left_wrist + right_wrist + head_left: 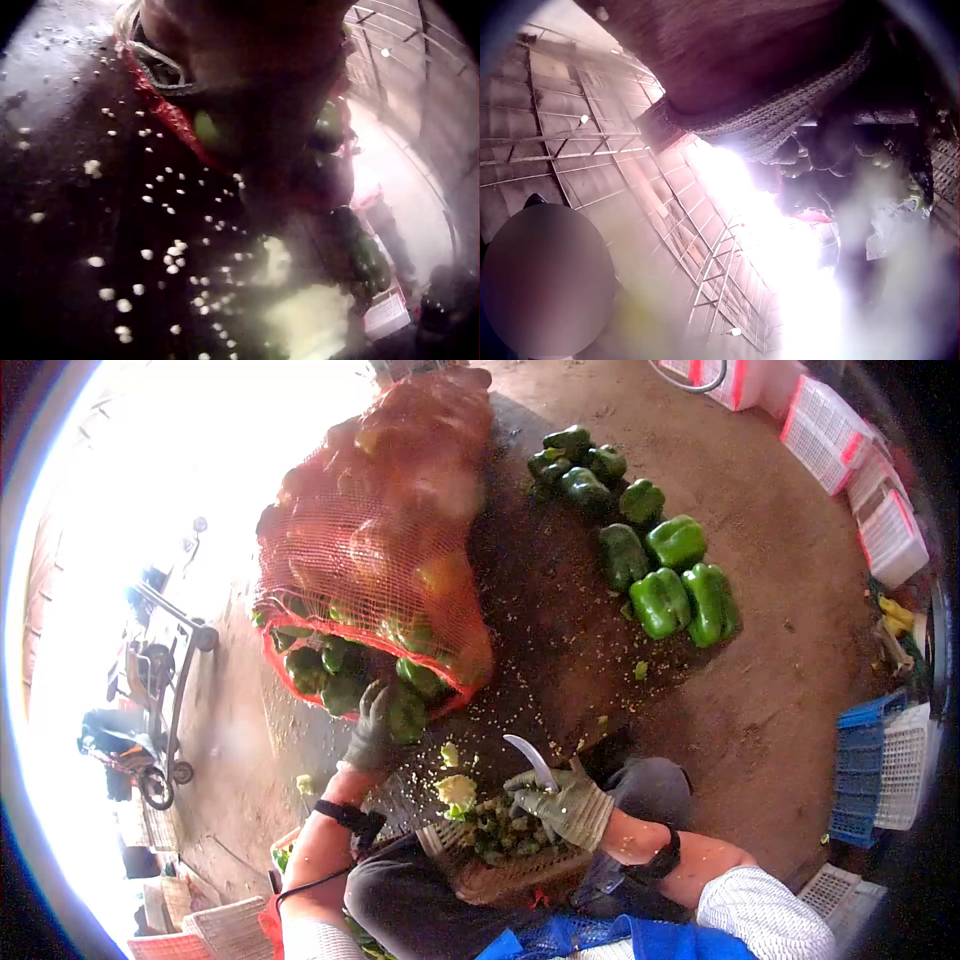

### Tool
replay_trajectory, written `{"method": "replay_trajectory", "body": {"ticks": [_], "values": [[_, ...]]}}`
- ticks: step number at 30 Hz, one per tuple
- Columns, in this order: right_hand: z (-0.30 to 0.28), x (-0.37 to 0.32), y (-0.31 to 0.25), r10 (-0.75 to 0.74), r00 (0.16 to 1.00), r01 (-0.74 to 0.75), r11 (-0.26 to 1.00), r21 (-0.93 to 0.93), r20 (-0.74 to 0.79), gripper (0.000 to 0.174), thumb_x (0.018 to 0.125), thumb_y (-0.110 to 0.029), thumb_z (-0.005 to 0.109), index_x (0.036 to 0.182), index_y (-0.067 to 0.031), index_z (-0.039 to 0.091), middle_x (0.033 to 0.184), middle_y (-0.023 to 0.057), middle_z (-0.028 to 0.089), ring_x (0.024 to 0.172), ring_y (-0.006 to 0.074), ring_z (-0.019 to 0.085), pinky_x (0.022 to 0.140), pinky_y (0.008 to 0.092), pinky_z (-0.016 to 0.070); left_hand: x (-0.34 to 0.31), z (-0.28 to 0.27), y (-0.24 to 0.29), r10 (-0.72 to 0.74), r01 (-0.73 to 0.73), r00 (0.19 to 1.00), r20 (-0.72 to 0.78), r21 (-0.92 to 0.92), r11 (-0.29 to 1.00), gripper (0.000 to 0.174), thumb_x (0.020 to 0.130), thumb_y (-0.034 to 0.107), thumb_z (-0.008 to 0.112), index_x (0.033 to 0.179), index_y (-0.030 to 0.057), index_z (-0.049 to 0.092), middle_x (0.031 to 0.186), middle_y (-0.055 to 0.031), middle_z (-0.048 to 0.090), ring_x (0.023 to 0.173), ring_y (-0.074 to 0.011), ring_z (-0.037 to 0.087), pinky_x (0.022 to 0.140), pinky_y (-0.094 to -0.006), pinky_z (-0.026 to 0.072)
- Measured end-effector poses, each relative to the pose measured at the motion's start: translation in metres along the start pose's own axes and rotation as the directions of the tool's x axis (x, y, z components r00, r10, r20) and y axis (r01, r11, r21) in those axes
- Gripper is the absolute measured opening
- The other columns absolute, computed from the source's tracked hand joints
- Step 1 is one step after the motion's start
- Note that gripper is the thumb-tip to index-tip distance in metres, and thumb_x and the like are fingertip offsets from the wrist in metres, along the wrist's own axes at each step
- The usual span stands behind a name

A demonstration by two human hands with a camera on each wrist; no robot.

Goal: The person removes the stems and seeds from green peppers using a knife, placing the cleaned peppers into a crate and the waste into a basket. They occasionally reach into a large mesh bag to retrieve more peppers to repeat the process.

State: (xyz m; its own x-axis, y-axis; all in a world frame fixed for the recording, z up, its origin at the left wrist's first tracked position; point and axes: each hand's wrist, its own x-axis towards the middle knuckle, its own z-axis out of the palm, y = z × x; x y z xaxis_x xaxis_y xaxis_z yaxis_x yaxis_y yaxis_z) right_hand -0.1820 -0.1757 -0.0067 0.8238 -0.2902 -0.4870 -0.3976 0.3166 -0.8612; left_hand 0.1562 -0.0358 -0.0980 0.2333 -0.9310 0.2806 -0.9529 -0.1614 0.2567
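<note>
My gloved left hand (373,735) reaches into the mouth of a red mesh sack (375,550) full of bell peppers. Its fingers lie against a dark green bell pepper (407,715); I cannot tell whether they close round it. A curved-blade knife (532,760) is gripped in my gloved right hand (565,805), its blade pointing up and left. Below that hand, a crate (490,880) between my legs holds small green pieces, likely pepper cores. Pale pepper scraps (456,792) lie between the hands. The left wrist view shows scattered seeds (174,259).
Several whole green bell peppers (660,603) lie in a group at the right of the sack on the dark, seed-strewn ground. Plastic crates (868,770) line the right side. A wheeled metal cart (165,670) stands at the left, with more crates (235,935) at lower left.
</note>
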Motion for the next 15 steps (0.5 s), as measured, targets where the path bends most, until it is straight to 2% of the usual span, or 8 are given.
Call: {"method": "replay_trajectory", "body": {"ticks": [2,5,6,8,11,12,13,15], "values": [[0.004,0.003,0.003,0.000,0.999,-0.001,0.999,-0.039,-0.034,0.026,0.092,-0.021,0.059,0.113,-0.0062,0.064,0.081,0.0044,0.067,0.073,0.0139,0.060,0.069,0.0295,0.0507,0.010,-0.025,0.020,-0.089,0.098,0.994,0.060,-0.165,0.981,0.080,0.067,0.028,0.082,0.130,0.0035,0.040,0.122,-0.0176,0.052,0.117,-0.0392,0.045,0.102,-0.0469,0.0395],[0.010,0.013,0.012,-0.011,0.999,0.008,0.998,-0.062,-0.048,0.025,0.093,-0.020,0.059,0.114,-0.0063,0.064,0.080,0.0033,0.067,0.065,0.0117,0.058,0.060,0.0283,0.0496,0.032,-0.026,0.037,-0.177,0.186,0.971,0.160,-0.043,0.982,0.079,0.066,0.029,0.082,0.129,0.0031,0.040,0.121,-0.0190,0.053,0.117,-0.0396,0.047,0.102,-0.0478,0.0398],[0.013,0.019,0.021,-0.033,0.998,0.029,0.997,-0.071,-0.052,0.025,0.094,-0.019,0.059,0.114,-0.0056,0.064,0.082,0.0038,0.069,0.059,0.0099,0.057,0.053,0.0263,0.0485,0.039,-0.024,0.039,0.050,-0.044,0.997,-0.063,0.098,0.994,0.067,0.071,0.030,0.077,0.125,0.0041,0.047,0.122,-0.0178,0.054,0.115,-0.0370,0.049,0.100,-0.0481,0.0417],[0.015,0.021,0.018,-0.001,0.999,-0.001,0.999,-0.049,-0.045,0.025,0.094,-0.018,0.059,0.114,-0.0050,0.064,0.082,0.0037,0.069,0.055,0.0080,0.057,0.048,0.0242,0.0479,0.036,-0.008,0.049,0.163,-0.144,0.985,-0.050,0.268,0.953,0.055,0.075,0.030,0.072,0.120,0.0044,0.052,0.120,-0.0162,0.056,0.115,-0.0343,0.051,0.098,-0.0481,0.0429],[0.016,0.016,0.007,-0.043,0.988,0.013,0.979,-0.201,-0.146,0.024,0.093,-0.020,0.061,0.111,-0.0054,0.067,0.079,0.0034,0.067,0.056,0.0085,0.057,0.048,0.0242,0.0472,0.038,-0.001,0.055,0.153,-0.148,0.988,-0.007,0.233,0.961,0.050,0.077,0.026,0.067,0.123,0.0098,0.054,0.116,-0.0164,0.055,0.100,-0.0391,0.055,0.081,-0.0464,0.0504],[0.016,0.017,0.007,-0.038,0.983,-0.017,0.955,-0.295,-0.180,0.024,0.092,-0.021,0.062,0.109,-0.0056,0.068,0.078,0.0035,0.066,0.056,0.0091,0.057,0.048,0.0243,0.0466,0.039,-0.005,0.055,0.104,-0.105,0.994,0.015,0.201,0.974,0.049,0.078,0.024,0.066,0.124,0.0117,0.055,0.115,-0.0165,0.055,0.095,-0.0407,0.057,0.076,-0.0459,0.0529],[0.015,0.019,0.017,-0.080,0.970,0.009,0.956,-0.292,-0.231,0.024,0.091,-0.023,0.064,0.108,-0.0063,0.069,0.077,0.0030,0.066,0.055,0.0106,0.057,0.048,0.0259,0.0464,0.040,-0.018,0.059,-0.033,0.027,0.997,0.064,0.098,0.995,0.051,0.078,0.025,0.067,0.126,0.0132,0.053,0.115,-0.0167,0.055,0.095,-0.0409,0.057,0.075,-0.0456,0.0528],[0.011,0.030,0.037,-0.207,0.940,0.120,0.945,-0.305,-0.272,0.023,0.089,-0.021,0.066,0.107,-0.0069,0.070,0.080,0.0024,0.067,0.055,0.0118,0.058,0.050,0.0273,0.0471,0.040,-0.051,0.064,-0.353,0.357,0.920,0.170,0.009,0.934,0.060,0.077,0.028,0.072,0.129,0.0131,0.047,0.113,-0.0178,0.056,0.090,-0.0397,0.059,0.075,-0.0466,0.0524]]}}
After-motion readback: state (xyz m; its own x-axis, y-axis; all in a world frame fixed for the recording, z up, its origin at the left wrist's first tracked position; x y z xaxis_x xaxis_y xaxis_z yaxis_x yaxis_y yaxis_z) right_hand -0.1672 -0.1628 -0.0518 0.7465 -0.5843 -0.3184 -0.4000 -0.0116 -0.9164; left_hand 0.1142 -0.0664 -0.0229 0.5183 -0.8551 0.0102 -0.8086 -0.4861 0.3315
